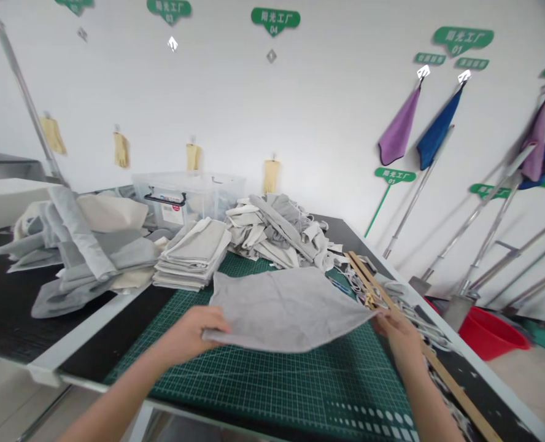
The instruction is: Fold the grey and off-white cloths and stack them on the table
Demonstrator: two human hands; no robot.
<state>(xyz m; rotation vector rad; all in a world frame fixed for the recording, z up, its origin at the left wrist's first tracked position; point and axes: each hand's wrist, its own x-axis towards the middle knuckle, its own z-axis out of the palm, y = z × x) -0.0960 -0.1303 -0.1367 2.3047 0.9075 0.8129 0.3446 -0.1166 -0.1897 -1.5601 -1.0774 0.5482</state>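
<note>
Here both hands' fingers (210,322) pinch shut (opposite corners) on the grey cloth (286,307).

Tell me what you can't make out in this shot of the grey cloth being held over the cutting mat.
- Head view: the right hand fingertips are hidden under the grey cloth, so its grip is unclear.
- The clear storage box contents are blurred behind its plastic walls.
- The green wall signs are too small to read.
- The wooden strip runs out of the bottom edge.
- The green cutting mat beneath the cloth is covered.
</note>
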